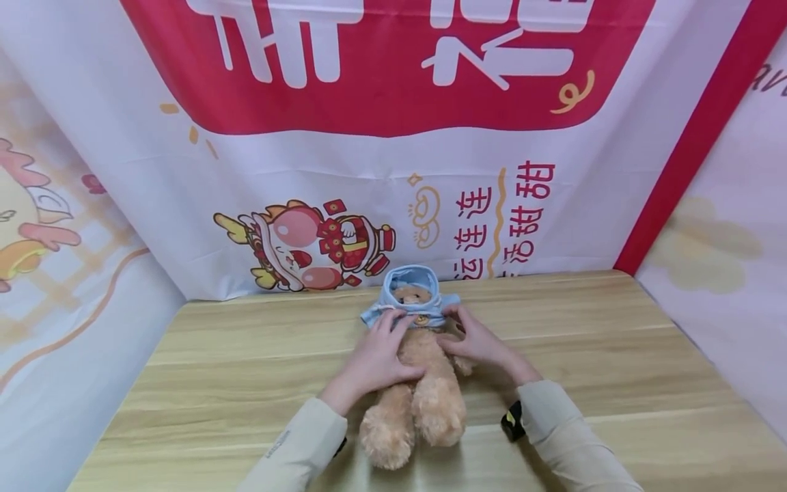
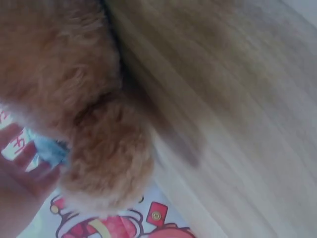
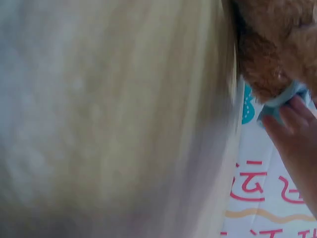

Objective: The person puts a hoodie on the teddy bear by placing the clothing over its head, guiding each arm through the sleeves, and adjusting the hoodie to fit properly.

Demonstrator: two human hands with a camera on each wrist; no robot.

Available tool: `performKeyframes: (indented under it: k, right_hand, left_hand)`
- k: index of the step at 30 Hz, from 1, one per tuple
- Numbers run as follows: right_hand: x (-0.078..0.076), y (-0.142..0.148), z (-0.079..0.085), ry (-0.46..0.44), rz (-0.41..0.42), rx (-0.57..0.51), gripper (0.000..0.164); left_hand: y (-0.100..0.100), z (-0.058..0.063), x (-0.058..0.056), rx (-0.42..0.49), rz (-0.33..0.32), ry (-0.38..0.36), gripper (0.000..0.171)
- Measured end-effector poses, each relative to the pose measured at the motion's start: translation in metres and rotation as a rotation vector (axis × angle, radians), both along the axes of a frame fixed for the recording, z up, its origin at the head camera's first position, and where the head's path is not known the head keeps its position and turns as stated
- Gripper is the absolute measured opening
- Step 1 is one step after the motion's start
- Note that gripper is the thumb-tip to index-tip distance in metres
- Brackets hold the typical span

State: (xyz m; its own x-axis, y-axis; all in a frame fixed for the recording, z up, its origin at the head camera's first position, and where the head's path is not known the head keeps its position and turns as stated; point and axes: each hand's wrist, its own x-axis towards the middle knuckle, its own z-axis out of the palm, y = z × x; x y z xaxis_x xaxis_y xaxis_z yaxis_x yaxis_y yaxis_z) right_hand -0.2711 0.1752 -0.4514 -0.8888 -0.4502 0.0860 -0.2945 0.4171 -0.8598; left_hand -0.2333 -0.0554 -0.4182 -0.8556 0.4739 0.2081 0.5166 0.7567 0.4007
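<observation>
Banner (image 1: 393, 164) reads “连连”; both hands (image 1: 381, 352) hold hooded teddy (image 1: 421, 348).

Wood-grain table (image 1: 246, 383), red-and-white printed banner (image 1: 393, 154)

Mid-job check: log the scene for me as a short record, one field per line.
object: plush bear, lying face-up
surface: wooden table
orientation: head toward the printed backdrop, feet pointing away from it
clothing: light blue hoodie at head and chest, hood framing the face; fur bare below the hem
left hand: fingers touch the hoodie front, thumb lies apart on the bear's body
right hand: fingers at the hoodie's sleeve side, thumb toward the bear's body; firmness of grip unclear
image quality: both wrist views blurred
</observation>
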Motion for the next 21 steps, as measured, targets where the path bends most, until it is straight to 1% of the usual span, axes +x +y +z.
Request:
performKeyframes:
  k: [2,4,5,6,8,10,12,14,17,19,21]
  right_hand:
    - [-0.001,0.006,0.003,-0.066,0.056,0.023,0.067]
    - [-0.002,0.011,0.007,-0.139,0.12,0.065,0.078]
    - [-0.003,0.013,0.009,-0.16,0.144,0.09,0.084]
    - [-0.003,0.014,0.01,-0.176,0.157,0.116,0.089]
    - [-0.005,0.013,0.012,-0.157,0.172,0.162,0.096]
    - [-0.006,0.011,0.011,-0.086,0.166,0.194,0.096]
    - [-0.006,0.008,0.01,0.029,0.138,0.231,0.09]
    - [-0.007,0.004,0.007,0.156,0.116,0.263,0.076]
    - [-0.007,-0.002,0.004,0.305,0.092,0.301,0.055]
    - [-0.007,-0.005,0.003,0.366,0.087,0.319,0.044]
    - [-0.006,-0.008,0.004,0.384,0.077,0.328,0.04]
  left_hand:
    - [-0.004,0.001,0.001,0.007,-0.019,-0.051,0.095]
    - [-0.007,0.002,0.003,0.01,-0.017,-0.097,0.102]
    - [-0.008,0.002,0.004,0.009,-0.01,-0.112,0.105]
    - [-0.009,0.002,0.004,0.009,-0.003,-0.119,0.107]
    - [-0.009,0.002,0.005,0.008,0.009,-0.122,0.111]
    - [-0.008,0.001,0.005,-0.009,0.027,-0.12,0.112]
    - [-0.006,0.0,0.005,-0.026,0.042,-0.111,0.112]
    - [-0.005,-0.002,0.006,-0.05,0.061,-0.105,0.112]
    - [-0.003,-0.005,0.007,-0.053,0.093,-0.1,0.109]
    - [-0.002,-0.006,0.008,-0.043,0.107,-0.093,0.107]
    - [-0.002,-0.007,0.009,-0.031,0.115,-0.086,0.105]
